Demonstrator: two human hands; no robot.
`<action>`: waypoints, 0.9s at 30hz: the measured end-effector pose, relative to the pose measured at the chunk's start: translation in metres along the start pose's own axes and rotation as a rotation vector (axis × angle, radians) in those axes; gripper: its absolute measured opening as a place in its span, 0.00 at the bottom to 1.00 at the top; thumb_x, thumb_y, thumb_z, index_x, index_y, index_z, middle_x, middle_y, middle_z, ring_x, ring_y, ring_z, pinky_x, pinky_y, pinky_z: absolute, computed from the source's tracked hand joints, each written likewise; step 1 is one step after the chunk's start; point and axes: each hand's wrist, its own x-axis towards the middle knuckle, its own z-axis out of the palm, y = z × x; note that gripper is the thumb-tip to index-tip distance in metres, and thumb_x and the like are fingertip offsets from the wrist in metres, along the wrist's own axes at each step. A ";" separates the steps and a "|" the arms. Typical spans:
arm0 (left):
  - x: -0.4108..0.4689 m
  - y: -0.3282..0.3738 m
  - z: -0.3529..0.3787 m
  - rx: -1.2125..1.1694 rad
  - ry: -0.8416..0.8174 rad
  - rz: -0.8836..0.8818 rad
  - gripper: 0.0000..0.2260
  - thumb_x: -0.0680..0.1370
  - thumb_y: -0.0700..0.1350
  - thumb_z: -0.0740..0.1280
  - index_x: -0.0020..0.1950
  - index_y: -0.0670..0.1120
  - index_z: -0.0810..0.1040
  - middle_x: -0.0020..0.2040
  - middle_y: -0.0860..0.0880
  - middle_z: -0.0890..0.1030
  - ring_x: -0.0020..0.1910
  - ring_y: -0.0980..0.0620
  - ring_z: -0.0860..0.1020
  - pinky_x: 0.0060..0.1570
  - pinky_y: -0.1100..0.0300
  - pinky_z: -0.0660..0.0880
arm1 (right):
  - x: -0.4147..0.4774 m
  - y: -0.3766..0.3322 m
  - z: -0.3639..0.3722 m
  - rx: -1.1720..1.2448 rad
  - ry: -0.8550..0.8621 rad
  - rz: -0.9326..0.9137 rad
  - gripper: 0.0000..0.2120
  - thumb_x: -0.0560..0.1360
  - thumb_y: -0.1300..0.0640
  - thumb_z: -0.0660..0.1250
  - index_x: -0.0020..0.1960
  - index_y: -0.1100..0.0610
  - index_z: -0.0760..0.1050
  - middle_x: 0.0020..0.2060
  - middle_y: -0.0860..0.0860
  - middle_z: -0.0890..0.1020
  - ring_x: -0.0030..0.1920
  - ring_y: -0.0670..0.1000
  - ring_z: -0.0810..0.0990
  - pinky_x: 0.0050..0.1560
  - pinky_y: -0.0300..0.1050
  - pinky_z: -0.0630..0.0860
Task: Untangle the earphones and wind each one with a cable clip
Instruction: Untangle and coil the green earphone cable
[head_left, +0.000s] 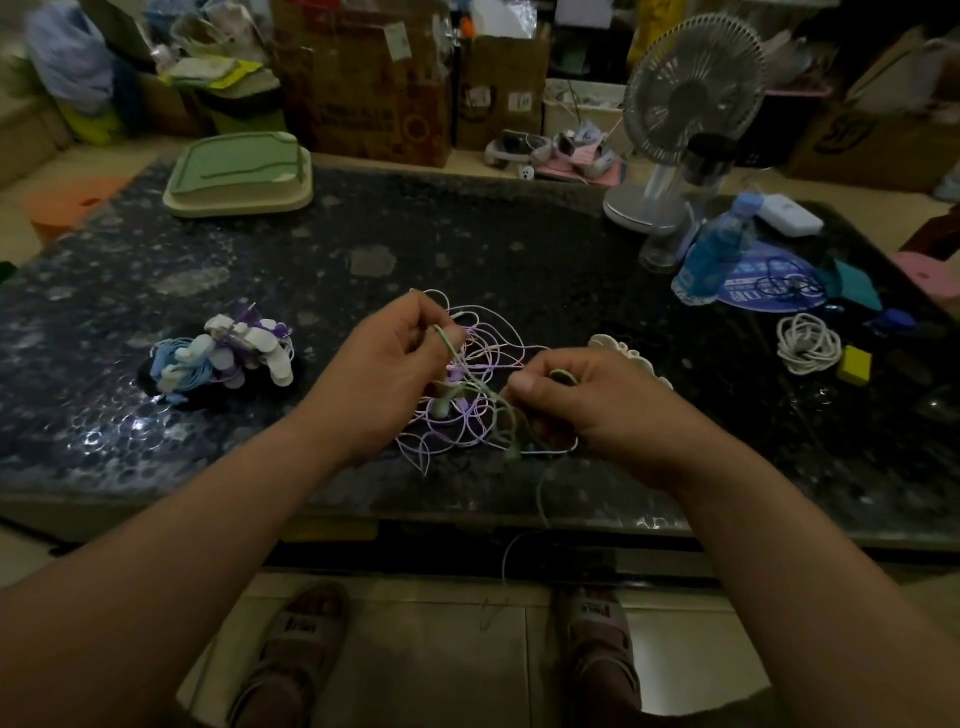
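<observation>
My dark speckled stone table (467, 234) carries the loose tangle of earphones (483, 421), purple and green, near the middle toward 6 o'clock; one green strand trails over the near edge. At 9 o'clock sits a heap of wound earphones (223, 353) in blue, white and purple. A pale green tray (239, 174) lies at 11 o'clock. Just beside the tangle at 3 o'clock are white cable clips (623, 351). At 1 o'clock stand a desk fan (685, 114), a clear tumbler (675, 228) and a blue bottle (714, 249). Farther toward 3 o'clock lie a coiled white cable (808, 343) and a yellow block (854, 364).
</observation>
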 end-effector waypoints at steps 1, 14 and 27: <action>0.000 0.000 0.000 0.029 0.002 0.000 0.06 0.85 0.45 0.66 0.51 0.43 0.77 0.32 0.52 0.77 0.30 0.58 0.76 0.34 0.64 0.76 | 0.000 0.000 -0.001 0.030 -0.003 0.015 0.13 0.83 0.50 0.67 0.49 0.59 0.84 0.35 0.50 0.83 0.32 0.43 0.75 0.33 0.35 0.72; 0.008 0.006 -0.003 -0.469 0.029 -0.212 0.07 0.84 0.37 0.63 0.49 0.43 0.79 0.33 0.47 0.78 0.35 0.52 0.79 0.45 0.53 0.83 | 0.002 -0.011 0.002 -0.137 -0.024 0.220 0.38 0.82 0.30 0.48 0.37 0.54 0.83 0.25 0.51 0.74 0.26 0.45 0.73 0.42 0.46 0.69; 0.010 0.006 -0.012 0.337 0.123 0.042 0.11 0.80 0.51 0.73 0.43 0.48 0.77 0.30 0.41 0.76 0.27 0.50 0.70 0.28 0.54 0.68 | 0.002 -0.001 0.006 -0.248 0.008 0.083 0.28 0.79 0.28 0.54 0.60 0.45 0.83 0.55 0.42 0.86 0.56 0.43 0.83 0.65 0.51 0.77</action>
